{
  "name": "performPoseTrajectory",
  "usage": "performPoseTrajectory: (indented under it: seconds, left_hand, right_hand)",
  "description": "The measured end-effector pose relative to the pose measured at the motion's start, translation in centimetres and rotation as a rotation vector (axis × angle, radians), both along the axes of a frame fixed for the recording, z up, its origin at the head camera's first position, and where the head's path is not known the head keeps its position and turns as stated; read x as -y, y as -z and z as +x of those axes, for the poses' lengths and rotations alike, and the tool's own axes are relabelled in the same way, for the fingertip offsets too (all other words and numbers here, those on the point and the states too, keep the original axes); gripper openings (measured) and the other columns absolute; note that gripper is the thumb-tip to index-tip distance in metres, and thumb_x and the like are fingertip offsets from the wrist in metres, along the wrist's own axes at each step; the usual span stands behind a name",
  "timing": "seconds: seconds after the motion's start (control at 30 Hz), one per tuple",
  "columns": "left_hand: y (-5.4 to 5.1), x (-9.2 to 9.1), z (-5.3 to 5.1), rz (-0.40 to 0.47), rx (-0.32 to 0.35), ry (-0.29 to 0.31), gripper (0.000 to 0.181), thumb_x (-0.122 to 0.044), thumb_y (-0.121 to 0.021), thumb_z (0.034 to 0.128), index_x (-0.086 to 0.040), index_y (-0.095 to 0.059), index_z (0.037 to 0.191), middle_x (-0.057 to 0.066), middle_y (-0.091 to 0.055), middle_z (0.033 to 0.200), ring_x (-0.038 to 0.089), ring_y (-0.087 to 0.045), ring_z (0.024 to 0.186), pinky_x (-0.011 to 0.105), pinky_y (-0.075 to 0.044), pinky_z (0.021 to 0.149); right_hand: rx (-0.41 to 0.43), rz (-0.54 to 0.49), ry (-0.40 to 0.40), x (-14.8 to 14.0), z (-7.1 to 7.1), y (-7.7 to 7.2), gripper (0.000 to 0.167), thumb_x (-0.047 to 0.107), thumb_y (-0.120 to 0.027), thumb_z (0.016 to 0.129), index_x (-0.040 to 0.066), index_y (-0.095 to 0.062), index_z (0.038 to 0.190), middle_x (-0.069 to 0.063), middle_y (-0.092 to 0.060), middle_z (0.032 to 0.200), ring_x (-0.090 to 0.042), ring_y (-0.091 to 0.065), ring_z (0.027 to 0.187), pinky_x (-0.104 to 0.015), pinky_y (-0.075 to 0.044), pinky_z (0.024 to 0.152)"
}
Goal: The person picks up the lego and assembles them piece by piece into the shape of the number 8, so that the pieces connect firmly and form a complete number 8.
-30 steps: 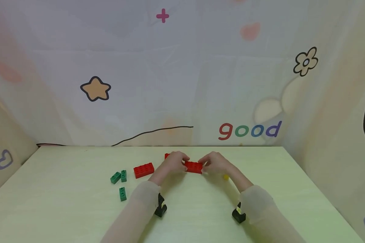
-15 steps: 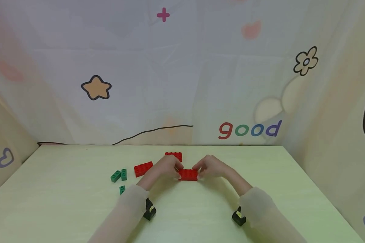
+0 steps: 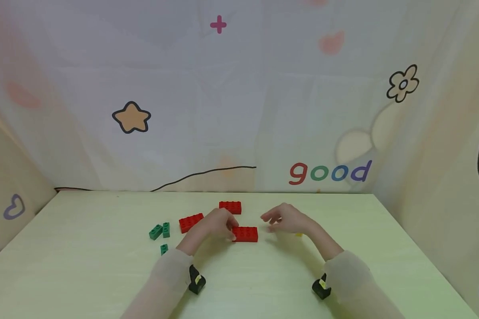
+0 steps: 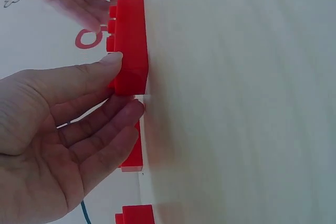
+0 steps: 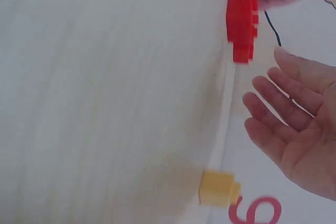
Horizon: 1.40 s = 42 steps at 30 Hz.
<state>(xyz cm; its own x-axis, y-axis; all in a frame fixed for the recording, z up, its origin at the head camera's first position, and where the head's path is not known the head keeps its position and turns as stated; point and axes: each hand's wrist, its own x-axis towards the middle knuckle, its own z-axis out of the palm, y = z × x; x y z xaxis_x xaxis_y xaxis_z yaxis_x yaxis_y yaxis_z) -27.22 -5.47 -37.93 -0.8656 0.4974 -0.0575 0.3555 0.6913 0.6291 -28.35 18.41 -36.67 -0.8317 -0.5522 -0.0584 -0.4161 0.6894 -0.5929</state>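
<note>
A red toy building brick (image 3: 245, 234) with studs on top rests on the table in front of me. My left hand (image 3: 220, 223) pinches its left end; in the left wrist view the thumb (image 4: 100, 74) lies against the brick's side. To the right, apart from the brick, my right hand (image 3: 286, 218) hovers with nothing in it. Its fingers look loosely bent in the right wrist view, where a yellow brick (image 5: 216, 188) stands on the table close by. Behind my left hand sits a second red brick (image 3: 230, 207), and a third red brick (image 3: 190, 222) lies to its left.
Several small green bricks (image 3: 155, 232) lie left of the red ones on the pale table (image 3: 104, 266). Behind my right wrist, the yellow brick is mostly hidden in the head view. A printed cloth (image 3: 183, 110) hangs at the table's back edge.
Both hands brought the red brick toward me and slightly left, setting it on the table. My right hand then let go and moved right; the left stayed on the brick.
</note>
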Motion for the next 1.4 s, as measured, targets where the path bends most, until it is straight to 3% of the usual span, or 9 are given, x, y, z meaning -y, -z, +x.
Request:
performPoseTrajectory:
  seconds: [0.17, 0.4, 0.57, 0.77, 1.17, 1.4]
  left_hand:
    - [0.3, 0.1, 0.1, 0.008, -0.006, 0.006, 0.028, -0.007, -0.074, 0.0741, -0.001, -0.068, 0.101, 0.002, -0.062, 0.082, 0.016, -0.052, 0.075, 0.025, -0.046, 0.065]
    - [0.4, 0.0, -0.1, 0.016, 0.023, -0.011, 0.028, -0.008, -0.074, 0.0743, -0.003, -0.068, 0.101, 0.0, -0.062, 0.085, 0.016, -0.053, 0.077, 0.026, -0.047, 0.068]
    - [0.5, 0.2, -0.1, 0.018, 0.026, -0.009, 0.029, -0.009, -0.074, 0.0741, -0.003, -0.068, 0.102, 0.001, -0.062, 0.085, 0.016, -0.053, 0.077, 0.027, -0.046, 0.067]
    - [0.7, 0.3, 0.0, 0.022, 0.02, -0.014, 0.029, -0.008, -0.074, 0.0739, -0.003, -0.068, 0.102, 0.0, -0.062, 0.085, 0.015, -0.053, 0.077, 0.026, -0.046, 0.068]
    - [0.7, 0.1, 0.0, 0.04, 0.026, -0.028, 0.03, -0.01, -0.074, 0.0747, -0.004, -0.068, 0.104, 0.0, -0.062, 0.086, 0.016, -0.052, 0.078, 0.027, -0.045, 0.069]
    - [0.7, 0.1, 0.1, 0.029, 0.033, -0.043, 0.03, -0.01, -0.074, 0.0751, -0.004, -0.067, 0.104, 0.001, -0.061, 0.085, 0.017, -0.051, 0.077, 0.027, -0.045, 0.068]
  right_hand:
    - [-0.106, -0.014, 0.07, -3.7, 0.1, -0.2, 0.035, 0.009, -0.068, 0.08, -0.005, -0.062, 0.112, -0.018, -0.063, 0.107, -0.03, -0.059, 0.095, -0.045, -0.046, 0.087]
    - [-0.076, 0.03, 0.159, -6.9, 0.5, -0.1, 0.041, 0.012, -0.072, 0.076, -0.006, -0.062, 0.111, -0.018, -0.063, 0.107, -0.029, -0.059, 0.093, -0.039, -0.049, 0.081]
    - [-0.045, 0.042, 0.171, -7.2, 0.6, 0.2, 0.043, 0.01, -0.076, 0.071, -0.009, -0.063, 0.107, -0.017, -0.066, 0.098, -0.022, -0.062, 0.083, -0.033, -0.051, 0.073]
    - [-0.037, 0.074, 0.16, -7.1, 0.6, 0.4, 0.034, 0.006, -0.076, 0.071, -0.009, -0.065, 0.1, -0.012, -0.068, 0.089, -0.016, -0.061, 0.076, -0.032, -0.052, 0.072]
    - [-0.016, 0.138, 0.221, -6.8, 0.4, 0.3, 0.037, 0.016, -0.077, 0.072, -0.005, -0.067, 0.1, -0.006, -0.067, 0.085, -0.016, -0.051, 0.071, -0.028, -0.046, 0.065]
    - [-0.06, 0.046, 0.16, -5.6, 0.5, -0.1, 0.038, 0.011, -0.077, 0.071, -0.007, -0.065, 0.102, -0.009, -0.068, 0.088, -0.015, -0.059, 0.074, -0.028, -0.051, 0.069]
